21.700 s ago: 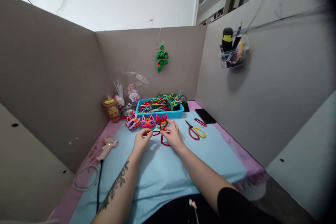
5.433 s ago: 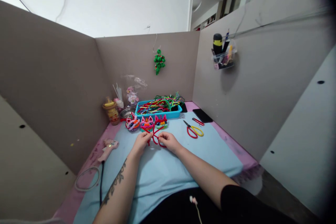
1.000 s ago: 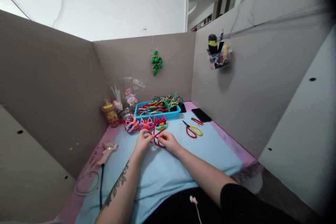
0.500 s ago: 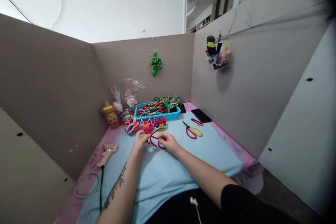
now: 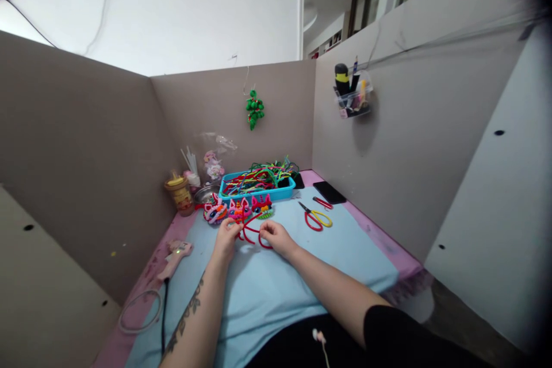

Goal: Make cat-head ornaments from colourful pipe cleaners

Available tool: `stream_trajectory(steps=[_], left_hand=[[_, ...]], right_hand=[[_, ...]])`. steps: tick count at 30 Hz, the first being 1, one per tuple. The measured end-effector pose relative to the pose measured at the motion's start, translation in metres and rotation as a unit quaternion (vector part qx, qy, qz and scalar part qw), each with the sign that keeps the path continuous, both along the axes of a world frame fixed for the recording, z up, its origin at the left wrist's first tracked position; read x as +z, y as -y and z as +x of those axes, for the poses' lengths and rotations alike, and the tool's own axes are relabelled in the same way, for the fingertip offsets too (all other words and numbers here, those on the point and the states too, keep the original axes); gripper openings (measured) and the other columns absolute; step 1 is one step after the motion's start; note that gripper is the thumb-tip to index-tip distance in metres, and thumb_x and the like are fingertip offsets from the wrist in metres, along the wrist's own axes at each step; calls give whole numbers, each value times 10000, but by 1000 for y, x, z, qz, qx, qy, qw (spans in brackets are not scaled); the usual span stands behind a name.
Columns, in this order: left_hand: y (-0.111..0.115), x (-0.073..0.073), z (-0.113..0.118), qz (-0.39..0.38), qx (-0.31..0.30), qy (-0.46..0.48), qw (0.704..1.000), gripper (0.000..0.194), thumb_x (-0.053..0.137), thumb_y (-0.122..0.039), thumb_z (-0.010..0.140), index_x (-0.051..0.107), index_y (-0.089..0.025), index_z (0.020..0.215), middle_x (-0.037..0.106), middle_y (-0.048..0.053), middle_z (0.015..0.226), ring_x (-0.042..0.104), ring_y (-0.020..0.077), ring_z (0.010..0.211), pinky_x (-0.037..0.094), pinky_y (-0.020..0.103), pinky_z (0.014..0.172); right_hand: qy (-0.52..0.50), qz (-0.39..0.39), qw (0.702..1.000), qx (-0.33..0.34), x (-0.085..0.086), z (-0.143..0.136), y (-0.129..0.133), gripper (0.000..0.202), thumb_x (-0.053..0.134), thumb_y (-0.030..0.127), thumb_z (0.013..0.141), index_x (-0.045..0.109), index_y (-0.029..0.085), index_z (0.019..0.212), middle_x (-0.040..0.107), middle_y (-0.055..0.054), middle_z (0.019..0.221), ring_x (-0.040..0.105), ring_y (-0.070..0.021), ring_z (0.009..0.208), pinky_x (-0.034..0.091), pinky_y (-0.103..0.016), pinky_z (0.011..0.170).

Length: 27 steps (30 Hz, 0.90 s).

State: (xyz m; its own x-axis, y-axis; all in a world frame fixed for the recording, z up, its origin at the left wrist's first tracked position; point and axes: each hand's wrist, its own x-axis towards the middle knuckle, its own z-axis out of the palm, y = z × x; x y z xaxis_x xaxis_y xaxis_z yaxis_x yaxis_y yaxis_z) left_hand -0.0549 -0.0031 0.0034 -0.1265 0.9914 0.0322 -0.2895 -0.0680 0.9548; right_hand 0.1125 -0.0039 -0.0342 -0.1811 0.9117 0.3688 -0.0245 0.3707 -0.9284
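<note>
Red fuzzy stems (image 5: 250, 229), bent and crossing one another, hang between my two hands above the blue cloth (image 5: 267, 282). My left hand (image 5: 228, 236) pinches them at their left side, thumb against fingers. On the right, my right hand (image 5: 276, 237) is closed on a curved piece of the same red stems. Just behind my hands sit colourful fuzzy figures: one of pink, orange and blue (image 5: 214, 210), a pink one (image 5: 240, 209) and a red and green one (image 5: 262, 206). How the stems are joined is too small to tell.
Behind the figures stands a blue tray (image 5: 259, 194) of coloured stems. Scissors (image 5: 314, 218), a red-handled tool (image 5: 322, 203) and a black phone (image 5: 329, 191) lie to the right. A pink glue gun (image 5: 175, 259) with its cord and a cup (image 5: 180, 195) are at left. Grey panels surround the table.
The view has shifted slightly. Both hands keep their hold on the red stems, whose loose ends have changed angle a little.
</note>
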Motion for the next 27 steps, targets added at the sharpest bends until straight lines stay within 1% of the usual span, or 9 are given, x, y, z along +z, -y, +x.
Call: stream_trajectory(steps=[4, 8, 10, 13, 17, 20, 23, 25, 27], left_hand=[[-1, -1, 0, 1, 2, -7, 1000, 471, 725, -251, 476, 449, -186, 852, 516, -97, 501, 442, 68, 420, 297, 182, 457], [0, -1, 0, 23, -6, -54, 998, 424, 697, -246, 508, 425, -192, 828, 490, -109, 485, 419, 59, 414, 280, 175, 464], [3, 0, 2, 40, -30, -85, 995, 398, 683, -226, 525, 412, -196, 815, 463, -119, 472, 402, 55, 410, 264, 172, 461], [8, 1, 5, 71, -93, -118, 986, 370, 673, -216, 563, 413, -201, 826, 447, -121, 481, 403, 57, 415, 265, 175, 463], [9, -3, 8, 108, -141, -153, 972, 384, 688, -267, 623, 420, -197, 888, 507, -90, 539, 466, 75, 467, 326, 192, 504], [7, -4, 8, 133, -105, -185, 968, 418, 687, -309, 653, 434, -190, 963, 602, -26, 667, 556, 115, 589, 388, 229, 584], [6, -4, 5, 181, 15, -243, 953, 415, 690, -310, 656, 475, -186, 988, 638, 26, 826, 594, 155, 789, 402, 263, 701], [7, -3, 4, 204, 67, -281, 935, 357, 666, -314, 684, 507, -182, 975, 632, 16, 787, 590, 155, 771, 394, 269, 711], [9, -3, 5, 210, 55, -312, 925, 320, 628, -317, 722, 535, -180, 996, 629, -1, 708, 589, 150, 698, 393, 272, 692]], right_hand=[[-2, 9, 1000, -10, 0, 0, 1, 141, 537, 320, 761, 534, 179, 765, 521, 17, 658, 484, -120, 612, 397, -242, 611], [18, 82, 987, -135, 7, 6, 6, 321, 544, 319, 760, 515, 186, 1050, 552, -79, 1008, 522, -184, 877, 432, -302, 751], [61, 143, 972, -176, 11, 8, 9, 322, 542, 305, 771, 532, 188, 1071, 524, -101, 1088, 490, -213, 991, 411, -340, 835], [124, 211, 957, -158, 12, 9, 12, 201, 522, 272, 803, 603, 194, 970, 564, -89, 1017, 474, -220, 1020, 365, -364, 903], [194, 232, 946, -113, 11, 4, 15, 112, 528, 228, 809, 635, 201, 792, 601, -48, 814, 498, -194, 883, 367, -341, 849], [200, 230, 946, -114, 11, 2, 15, 144, 519, 209, 813, 620, 197, 711, 593, -28, 724, 499, -177, 804, 368, -324, 807], [164, 214, 953, -138, 12, 3, 13, 158, 513, 204, 809, 599, 190, 678, 591, -20, 696, 501, -167, 764, 376, -303, 765], [141, 196, 957, -159, 11, 5, 10, 171, 507, 206, 807, 587, 188, 658, 584, -16, 677, 502, -161, 735, 380, -296, 746], [126, 180, 960, -176, 11, 6, 8, 179, 504, 210, 805, 580, 187, 645, 578, -14, 666, 503, -158, 718, 385, -294, 739]])
